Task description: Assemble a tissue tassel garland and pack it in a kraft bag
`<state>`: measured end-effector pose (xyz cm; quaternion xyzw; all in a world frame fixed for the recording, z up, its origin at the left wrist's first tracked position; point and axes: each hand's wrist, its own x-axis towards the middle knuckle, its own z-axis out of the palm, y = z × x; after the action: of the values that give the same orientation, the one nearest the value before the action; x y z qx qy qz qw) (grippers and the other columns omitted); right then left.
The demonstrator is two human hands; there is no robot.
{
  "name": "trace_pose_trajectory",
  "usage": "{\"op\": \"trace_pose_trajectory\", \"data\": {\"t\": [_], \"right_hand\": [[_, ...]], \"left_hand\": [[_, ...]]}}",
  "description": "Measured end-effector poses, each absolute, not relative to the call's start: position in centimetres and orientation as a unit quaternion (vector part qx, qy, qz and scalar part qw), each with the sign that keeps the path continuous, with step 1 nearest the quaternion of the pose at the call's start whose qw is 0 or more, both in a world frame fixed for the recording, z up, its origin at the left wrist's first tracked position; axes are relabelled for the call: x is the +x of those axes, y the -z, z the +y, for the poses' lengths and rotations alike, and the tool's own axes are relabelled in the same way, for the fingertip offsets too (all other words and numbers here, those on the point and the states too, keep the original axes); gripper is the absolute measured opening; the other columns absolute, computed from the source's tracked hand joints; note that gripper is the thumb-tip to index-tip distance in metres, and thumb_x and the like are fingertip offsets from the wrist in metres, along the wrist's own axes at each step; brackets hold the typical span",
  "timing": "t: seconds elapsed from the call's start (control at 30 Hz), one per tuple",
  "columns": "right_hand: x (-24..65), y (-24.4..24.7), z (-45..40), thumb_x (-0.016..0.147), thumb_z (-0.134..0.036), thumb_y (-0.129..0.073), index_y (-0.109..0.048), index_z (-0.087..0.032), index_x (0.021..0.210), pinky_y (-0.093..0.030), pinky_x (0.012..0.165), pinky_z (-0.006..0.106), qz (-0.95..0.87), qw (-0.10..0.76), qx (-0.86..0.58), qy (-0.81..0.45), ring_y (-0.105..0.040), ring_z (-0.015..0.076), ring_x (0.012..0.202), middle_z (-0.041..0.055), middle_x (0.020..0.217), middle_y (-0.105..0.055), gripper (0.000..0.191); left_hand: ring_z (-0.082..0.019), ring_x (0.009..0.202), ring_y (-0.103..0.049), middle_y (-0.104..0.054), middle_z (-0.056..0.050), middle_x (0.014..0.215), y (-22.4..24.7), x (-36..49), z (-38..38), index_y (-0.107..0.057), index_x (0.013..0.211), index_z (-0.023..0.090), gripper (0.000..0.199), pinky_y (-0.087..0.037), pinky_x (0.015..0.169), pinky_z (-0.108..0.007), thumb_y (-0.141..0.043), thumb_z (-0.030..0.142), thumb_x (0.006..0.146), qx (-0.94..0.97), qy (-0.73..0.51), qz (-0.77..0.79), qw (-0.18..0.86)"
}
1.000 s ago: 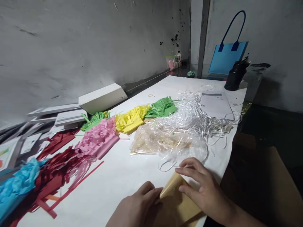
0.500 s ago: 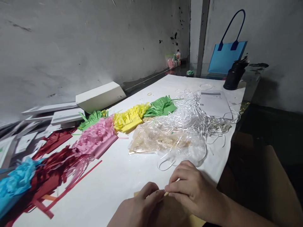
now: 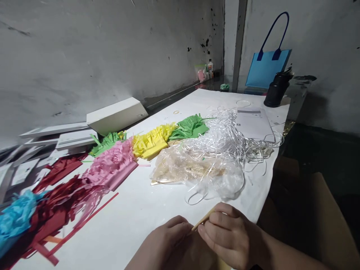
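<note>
At the near edge of the table, my left hand (image 3: 168, 238) and my right hand (image 3: 227, 234) pinch a tan sheet, seemingly paper (image 3: 206, 251). Between them the sheet's rolled or folded edge (image 3: 203, 220) shows as a narrow band slanting up to the right. The left fingertips press its lower end, while the right fingers curl round the upper part. Much of the sheet is shaded or covered by the hands. Just beyond them lies a clear plastic bag (image 3: 197, 168) with tan material inside, beside a tangle of white string (image 3: 222, 131).
Fringed paper bundles run along the left: blue (image 3: 18, 215), dark red (image 3: 56, 210), pink (image 3: 111, 165), yellow (image 3: 153, 142) and green (image 3: 191, 127). White boxes (image 3: 115, 114) lean by the wall. A black container (image 3: 277, 90) and blue bag (image 3: 267, 69) stand at the back right.
My right hand has turned and shifted slightly right and down. More of the sheet's rolled or folded edge now shows between my hands, angled upward.
</note>
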<state>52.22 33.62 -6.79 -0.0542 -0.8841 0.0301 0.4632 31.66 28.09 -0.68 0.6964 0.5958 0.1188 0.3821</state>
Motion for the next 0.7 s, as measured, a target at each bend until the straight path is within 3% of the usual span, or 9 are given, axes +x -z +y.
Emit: {"op": "trace_pose_trajectory", "data": {"t": [0.13,0.23,0.3,0.4,0.47,0.53,0.6,0.7], "right_hand": [[52.0,6.8,33.4,0.107,-0.008,-0.025,-0.068,-0.008,0.093,-0.041,0.079,0.039,-0.89,0.439,-0.107,-0.06,-0.055,0.0163,0.069,0.0047,0.076,-0.066,0.045],[52.4,6.3,32.7,0.109,-0.015,-0.03,-0.064,-0.015,0.091,-0.043,0.082,0.037,-0.861,0.47,-0.149,-0.126,-0.056,0.0144,0.07,0.0017,0.076,-0.062,0.039],[52.9,6.0,32.0,0.11,-0.025,-0.042,-0.062,-0.02,0.09,-0.047,0.079,0.033,-0.806,0.525,-0.184,-0.202,-0.057,0.0141,0.072,0.0003,0.077,-0.06,0.028],[53.3,6.2,30.4,0.105,-0.045,-0.054,-0.061,-0.025,0.103,-0.052,0.07,0.028,-0.714,0.566,-0.237,-0.337,-0.058,0.0156,0.074,0.0002,0.081,-0.057,0.021],[52.6,7.1,29.0,0.101,-0.048,-0.06,-0.055,-0.03,0.129,-0.057,0.076,0.03,-0.702,0.542,-0.243,-0.394,-0.064,0.0184,0.081,0.0029,0.093,-0.064,0.034],[51.1,8.2,27.4,0.097,-0.04,-0.067,-0.035,-0.035,0.153,-0.06,0.085,0.035,-0.719,0.49,-0.239,-0.43,-0.07,0.0228,0.094,0.007,0.113,-0.069,0.065],[49.2,8.8,26.1,0.092,-0.025,-0.072,-0.017,-0.04,0.161,-0.061,0.085,0.034,-0.719,0.445,-0.23,-0.483,-0.073,0.0235,0.098,0.007,0.123,-0.069,0.09],[47.3,7.7,25.3,0.085,-0.008,-0.071,-0.01,-0.045,0.16,-0.062,0.079,0.028,-0.675,0.453,-0.178,-0.554,-0.074,0.0178,0.09,0.0024,0.117,-0.071,0.104]], "left_hand": [[-0.016,0.077,-0.067,-0.07,-0.001,0.089,1.2,31.4,28.3,-0.069,0.078,0.024,0.018,-0.048,0.065,-0.021,-0.055,0.019,0.088,0.69,-0.107,0.604,0.384],[-0.019,0.084,-0.071,-0.073,-0.002,0.097,2.0,30.7,28.6,-0.07,0.086,0.027,0.019,-0.052,0.07,-0.024,-0.052,0.024,0.09,0.691,-0.093,0.618,0.362],[-0.023,0.094,-0.074,-0.074,-0.007,0.116,2.6,30.0,28.8,-0.071,0.107,0.027,0.027,-0.056,0.079,-0.03,-0.05,0.03,0.092,0.681,-0.102,0.656,0.309],[-0.031,0.112,-0.072,-0.062,-0.016,0.144,2.7,28.7,28.8,-0.053,0.143,0.023,0.052,-0.058,0.091,-0.044,-0.047,0.042,0.094,0.66,-0.129,0.714,0.194],[-0.031,0.114,-0.072,-0.065,-0.013,0.141,1.8,28.2,28.5,-0.053,0.143,0.025,0.052,-0.06,0.09,-0.045,-0.045,0.049,0.097,0.668,-0.147,0.717,0.138],[-0.027,0.108,-0.075,-0.073,-0.007,0.128,0.0,28.0,27.8,-0.061,0.131,0.03,0.041,-0.062,0.086,-0.038,-0.045,0.051,0.099,0.688,-0.17,0.699,0.095],[-0.022,0.1,-0.078,-0.078,-0.002,0.117,-2.3,27.9,26.6,-0.066,0.12,0.033,0.031,-0.062,0.079,-0.029,-0.047,0.049,0.1,0.708,-0.201,0.676,0.046],[-0.017,0.089,-0.079,-0.079,0.001,0.109,-6.0,27.6,23.8,-0.067,0.116,0.036,0.025,-0.06,0.07,-0.018,-0.055,0.049,0.097,0.758,-0.241,0.606,0.015]]}}
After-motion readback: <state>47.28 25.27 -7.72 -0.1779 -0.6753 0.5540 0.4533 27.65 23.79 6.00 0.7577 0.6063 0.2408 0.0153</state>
